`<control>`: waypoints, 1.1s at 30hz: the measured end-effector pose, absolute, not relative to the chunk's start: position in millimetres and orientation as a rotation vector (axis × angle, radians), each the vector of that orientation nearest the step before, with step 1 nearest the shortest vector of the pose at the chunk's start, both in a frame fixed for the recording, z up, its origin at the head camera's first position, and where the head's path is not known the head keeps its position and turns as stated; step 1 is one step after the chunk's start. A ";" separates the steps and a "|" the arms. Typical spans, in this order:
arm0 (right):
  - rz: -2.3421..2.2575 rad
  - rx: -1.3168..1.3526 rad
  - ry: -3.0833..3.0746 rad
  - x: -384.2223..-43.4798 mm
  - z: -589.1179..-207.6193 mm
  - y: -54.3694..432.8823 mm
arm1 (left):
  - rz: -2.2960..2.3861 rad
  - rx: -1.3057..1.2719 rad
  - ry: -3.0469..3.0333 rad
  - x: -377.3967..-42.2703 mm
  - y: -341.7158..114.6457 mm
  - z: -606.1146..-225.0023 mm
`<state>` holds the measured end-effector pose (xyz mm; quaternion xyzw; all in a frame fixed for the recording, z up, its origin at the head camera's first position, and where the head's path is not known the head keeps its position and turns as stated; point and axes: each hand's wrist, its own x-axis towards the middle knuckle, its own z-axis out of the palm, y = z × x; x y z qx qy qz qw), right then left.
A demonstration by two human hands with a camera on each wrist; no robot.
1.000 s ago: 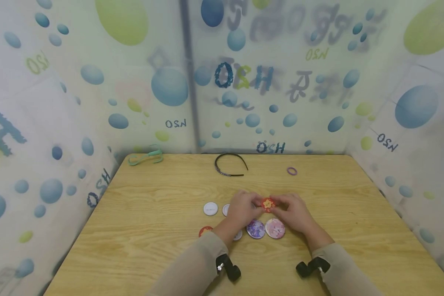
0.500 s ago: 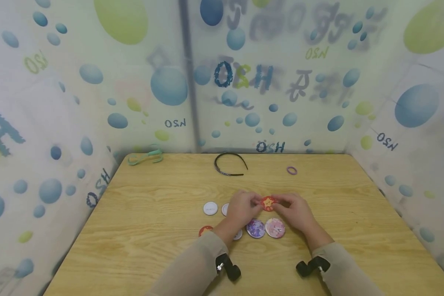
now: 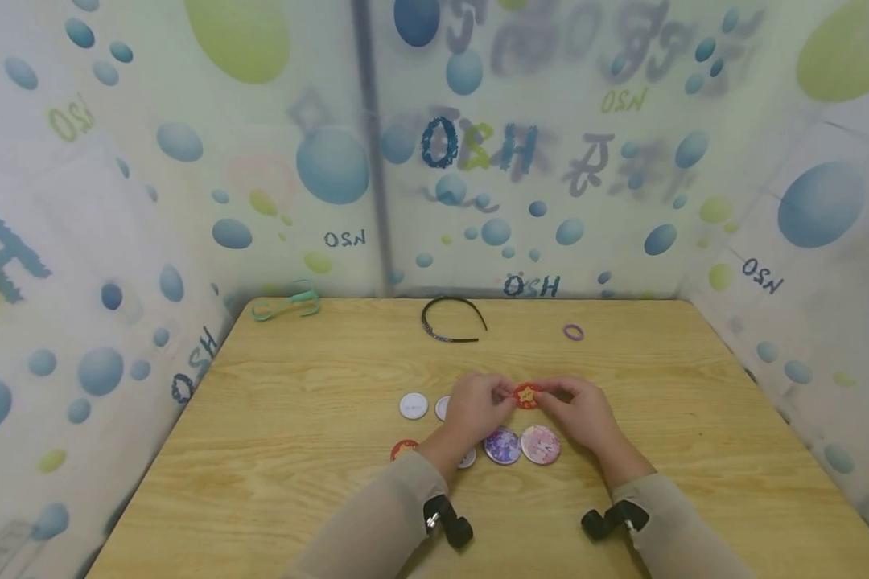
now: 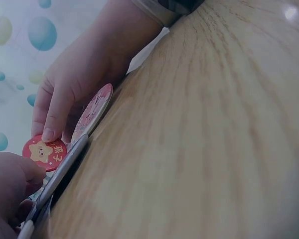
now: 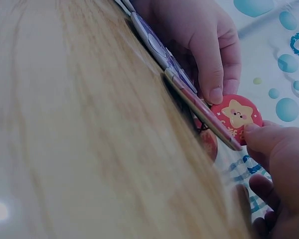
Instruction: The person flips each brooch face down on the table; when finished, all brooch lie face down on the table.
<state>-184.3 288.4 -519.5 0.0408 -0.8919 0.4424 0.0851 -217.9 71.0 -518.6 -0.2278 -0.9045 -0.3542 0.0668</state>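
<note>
A round red badge (image 3: 527,395) with a smiling yellow star is held up between both hands. My left hand (image 3: 478,408) pinches its left edge with thumb and fingers; my right hand (image 3: 578,410) pinches the right edge. In the right wrist view the badge's star face (image 5: 236,113) is tilted up, with the right thumb across its lower edge. Nearer my body lie a purple badge (image 3: 502,445) and a pink badge (image 3: 540,445), side by side. Another red badge (image 3: 404,449) lies partly hidden by the left forearm.
White-backed badges lie left of the hands, one in full view (image 3: 413,406), others partly covered by the left hand and wrist. Along the back of the wooden table (image 3: 297,450) are a green claw-like clip (image 3: 286,305), a black headband (image 3: 452,320) and a purple ring-shaped band (image 3: 573,332).
The red badge has tipped back a little, so its star face looks flatter in the head view. Both hands keep their pinch and stay nearly in place.
</note>
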 end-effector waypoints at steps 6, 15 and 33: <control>1.333 0.108 -2.646 -185.5 -521.2 289.1 | -1.082 -0.697 -2.706 -219.4 71.0 -520.8; 1.358 0.113 -2.636 -184.5 -519.6 288.5 | -1.093 -0.745 -2.652 -221.8 70.6 -523.4; 1.283 0.234 -2.679 -185.5 -521.7 290.4 | -1.013 -0.803 -2.707 -218.8 69.0 -520.0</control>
